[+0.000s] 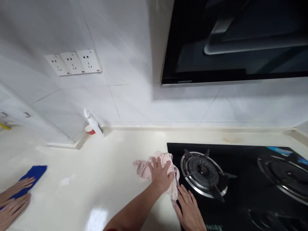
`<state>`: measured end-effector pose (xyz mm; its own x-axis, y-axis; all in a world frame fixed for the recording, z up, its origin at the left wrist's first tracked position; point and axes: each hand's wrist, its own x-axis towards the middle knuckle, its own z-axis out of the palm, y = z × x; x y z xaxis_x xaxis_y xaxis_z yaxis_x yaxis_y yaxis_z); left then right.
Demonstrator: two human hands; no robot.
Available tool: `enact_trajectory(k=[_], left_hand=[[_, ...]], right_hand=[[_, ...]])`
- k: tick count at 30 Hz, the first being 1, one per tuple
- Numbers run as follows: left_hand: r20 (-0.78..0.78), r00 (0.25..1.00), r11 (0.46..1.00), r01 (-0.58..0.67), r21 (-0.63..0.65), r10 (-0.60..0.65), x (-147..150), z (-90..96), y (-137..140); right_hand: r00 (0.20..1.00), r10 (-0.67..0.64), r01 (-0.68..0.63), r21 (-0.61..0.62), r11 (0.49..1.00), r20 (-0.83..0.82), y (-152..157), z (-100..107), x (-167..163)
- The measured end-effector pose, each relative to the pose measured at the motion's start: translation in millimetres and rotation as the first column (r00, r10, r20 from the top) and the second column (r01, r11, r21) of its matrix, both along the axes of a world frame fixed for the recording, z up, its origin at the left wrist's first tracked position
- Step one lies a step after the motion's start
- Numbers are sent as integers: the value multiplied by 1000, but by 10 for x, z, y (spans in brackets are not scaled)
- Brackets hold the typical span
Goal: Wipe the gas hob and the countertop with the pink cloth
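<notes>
The pale pink cloth (144, 170) lies bunched on the tabletop (115, 160), its right side lapping over the left edge of the black cooktop (244, 189). The person's left hand (160, 177) rests palm down on it, fingers spread apart and pressing rather than pinching. The right hand (190, 210) lies nearer, at the cooktop's edge, its fingers extended side by side and clamped on nothing; whether their tips touch the cloth's near end cannot be told. The cloth looks light, limp and in no danger of breaking, so it should fold and drag easily under a flat palm; whether it is damp does not show. The thick bunch beneath the left palm seems the surest place to hold, since the thin left tail would probably just trail. The smooth, glossy tabletop may let it slide freely, while the prongs of the left burner (203, 173), just to its right, could snag a loose fold.
</notes>
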<state>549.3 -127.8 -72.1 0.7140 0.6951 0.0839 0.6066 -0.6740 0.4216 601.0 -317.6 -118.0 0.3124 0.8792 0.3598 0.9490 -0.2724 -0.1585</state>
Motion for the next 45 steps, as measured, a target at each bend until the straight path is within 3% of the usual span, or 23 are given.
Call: enact_trajectory(k=[7,10,13,16,19,23,27,29,31,33,36,38,42,45], left_hand=[[52,999,997,-21,77,17,472,62,618],[64,998,996,-19,88,13,478,106,644],[79,996,993,36,110,-45,216,77,394],[119,977,977,158,147,-176,-241,-50,69],[142,960,958,214,190,-242,-672,-158,48],[27,1000,986,4,166,-9,-1064,-32,717],[-179,951,966,-237,105,253,-1501,285,1520],[-246,905,938,-336,82,346,-1787,391,1724],[-281,863,906,-418,70,420,-2062,432,1750],[-285,837,882,-459,101,468,-2261,416,1602],[-243,860,891,-412,189,449,-2340,332,1103],[-208,908,925,-329,189,365,-2278,265,630],[-110,989,993,-94,67,101,-2195,172,-368],[-82,996,1000,27,-14,-28,-2413,163,-800]], right_hand=[[1000,-20,19,51,998,2,3,-7,17],[1000,-21,21,38,999,0,5,8,24],[1000,-16,16,36,999,-6,-20,-33,47],[999,0,2,51,999,-34,-51,-105,70],[998,2,0,43,999,-64,-56,-133,69],[997,-24,26,33,999,-69,-29,-84,40],[997,-28,32,62,998,-66,-8,-37,23],[996,-29,34,62,998,-81,-8,-24,18],[995,-34,39,59,998,-95,-9,-13,12],[995,-35,41,64,997,-98,-9,0,2],[995,-26,33,73,997,-95,-8,25,-14],[995,-24,31,68,997,-97,-9,43,-20],[994,-25,31,56,998,-102,-25,63,-18],[995,-23,29,63,998,-101,-41,63,-11]])
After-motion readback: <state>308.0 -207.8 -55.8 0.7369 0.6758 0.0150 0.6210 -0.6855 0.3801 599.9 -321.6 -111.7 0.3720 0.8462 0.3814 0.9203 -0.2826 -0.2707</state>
